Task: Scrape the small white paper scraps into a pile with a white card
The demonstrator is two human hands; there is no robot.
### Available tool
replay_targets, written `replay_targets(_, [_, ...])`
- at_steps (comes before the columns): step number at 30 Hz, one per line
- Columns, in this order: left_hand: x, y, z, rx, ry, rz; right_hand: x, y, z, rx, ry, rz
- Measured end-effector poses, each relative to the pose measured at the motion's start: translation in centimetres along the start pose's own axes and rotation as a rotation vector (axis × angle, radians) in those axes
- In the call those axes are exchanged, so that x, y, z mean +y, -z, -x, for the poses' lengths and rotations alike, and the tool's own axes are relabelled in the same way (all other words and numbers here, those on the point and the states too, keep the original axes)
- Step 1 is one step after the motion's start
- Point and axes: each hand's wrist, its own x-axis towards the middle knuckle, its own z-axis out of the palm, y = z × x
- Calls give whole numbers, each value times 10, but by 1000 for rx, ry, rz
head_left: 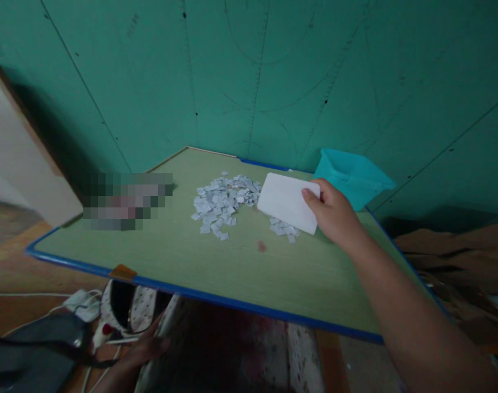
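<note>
My right hand (333, 210) grips a flat white sheet with rounded corners (287, 199), thumb on top, above the green tabletop (216, 267). Just left of the sheet lies a loose pile of small pale paper-like squares (220, 202). A smaller cluster of these squares (284, 227) shows below the sheet's lower edge, and the sheet may hide more. Low at the left, below the table's front edge, my left hand (148, 346) is dark and blurred; its fingers cannot be made out.
A turquoise open container (349, 174) stands at the table's back right, near the green wall (249, 71). At the left a pale board (28, 147) leans by the table. Cables and a white power strip (83, 304) lie below, and brown cardboard (461, 251) is at the right.
</note>
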Motion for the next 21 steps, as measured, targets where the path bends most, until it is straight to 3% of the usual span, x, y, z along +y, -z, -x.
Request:
replay_targets(4, [-9,1,-5,-79,-21,21,-1,5,0,-74,-55,-123])
replay_targets(9, [-16,2,-10,-92,-35,0,4,7,-3,-17,-63,-140])
replay_targets(11, [-13,3,-9,-79,-42,-14,8,6,-3,-109,-53,-116])
replay_targets(16, [-7,7,-7,-50,-62,-59,15,11,-4,-487,-131,-223])
replay_targets(18, [-8,7,-7,-46,-74,-74,14,14,-4,-511,-163,-284])
replay_targets(21, [-10,6,-6,-40,-79,-74,13,19,-5,-430,-196,-316])
